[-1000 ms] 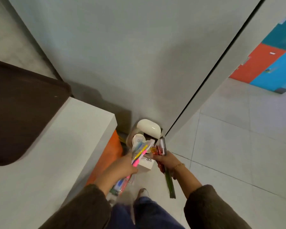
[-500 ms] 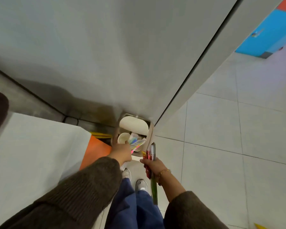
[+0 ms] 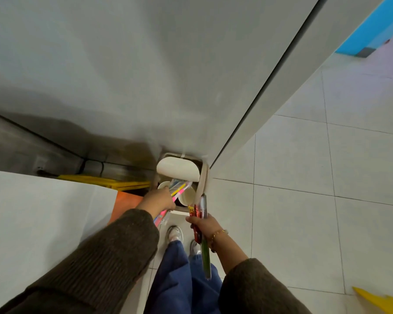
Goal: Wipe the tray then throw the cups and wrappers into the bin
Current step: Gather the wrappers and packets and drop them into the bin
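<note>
A cream bin [image 3: 204,182] stands on the floor against the wall, its lid [image 3: 178,169] raised. My left hand [image 3: 159,200] is at the bin's mouth and grips a bunch of colourful wrappers [image 3: 179,191] that point into it. One white paper cup [image 3: 163,185] sits at my left fingertips; I cannot tell if I hold it. A second paper cup [image 3: 187,196] lies tilted inside the bin. My right hand [image 3: 202,224], just in front of the bin, grips red and silver-green wrappers [image 3: 202,208] that hang down past my wrist. The tray is out of view.
A white table [image 3: 43,223] with an orange side panel [image 3: 125,203] is on the left. Yellow items [image 3: 104,184] lie behind it near the wall. Grey wall panels rise ahead. Tiled floor [image 3: 304,211] spreads right, with a yellow object [image 3: 381,300] at the lower right corner.
My view has tipped down and the brown tray has left the frame. My left hand has moved forward to the bin's mouth with the wrappers. A cup now lies inside the bin.
</note>
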The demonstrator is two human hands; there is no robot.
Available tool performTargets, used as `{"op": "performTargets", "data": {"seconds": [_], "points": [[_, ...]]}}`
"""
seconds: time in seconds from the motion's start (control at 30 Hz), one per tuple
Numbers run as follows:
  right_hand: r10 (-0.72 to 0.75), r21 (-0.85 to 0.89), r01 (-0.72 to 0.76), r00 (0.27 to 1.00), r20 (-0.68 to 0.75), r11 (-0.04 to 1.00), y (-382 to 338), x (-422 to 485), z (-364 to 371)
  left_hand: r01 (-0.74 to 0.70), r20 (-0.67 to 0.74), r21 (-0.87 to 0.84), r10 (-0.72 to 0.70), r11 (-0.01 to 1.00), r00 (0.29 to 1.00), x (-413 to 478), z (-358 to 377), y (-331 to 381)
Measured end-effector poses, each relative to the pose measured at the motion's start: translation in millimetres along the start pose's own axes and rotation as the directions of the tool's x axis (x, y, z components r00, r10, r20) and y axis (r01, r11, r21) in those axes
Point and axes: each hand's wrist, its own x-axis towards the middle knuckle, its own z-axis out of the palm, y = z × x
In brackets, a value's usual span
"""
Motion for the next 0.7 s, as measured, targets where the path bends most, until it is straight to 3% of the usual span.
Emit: {"op": "performTargets", "data": {"seconds": [0.17, 0.23, 0.4, 0.5, 0.57, 0.63, 0.7], "points": [[-0.002, 0.052, 0.001, 1.000, 0.015, 0.999, -7.3, 1.8, 8.7, -0.011, -0.088, 0.144, 0.024, 0.990, 0.996, 14.4, -1.9, 15.1], [-0.010, 0.086, 0.009, 1.000, 0.012, 0.996, -9.3, 3.4, 9.6, 0.001, -0.055, 0.130, 0.006, 0.992, 0.998, 21.0, -0.1, 22.1], [-0.030, 0.134, 0.027, 0.999, 0.020, 0.991, -11.1, 9.5, 10.2, 0.029, 0.088, -0.036, -0.026, 0.999, 0.996, 35.0, -0.7, 30.8], [-0.044, 0.181, 0.038, 0.999, 0.028, 0.983, -11.8, 12.6, 8.4, 0.082, 0.265, -0.213, -0.023, 0.974, 0.964, 38.8, -11.5, 28.9], [-0.039, 0.202, 0.029, 0.998, 0.044, 0.979, -11.0, 13.1, 7.3, 0.196, 0.398, -0.475, 0.011, 0.858, 0.917, 39.8, -17.8, 22.8], [-0.027, 0.233, 0.013, 0.998, 0.060, 0.972, -10.1, 11.8, 6.5, 0.320, 0.452, -0.707, 0.055, 0.631, 0.890, 36.2, -20.8, 11.8], [-0.010, 0.304, -0.011, 0.998, 0.068, 0.953, -10.3, 10.2, 6.0, 0.349, 0.417, -0.861, 0.121, 0.369, 0.901, 31.0, -20.4, 2.7]]}}
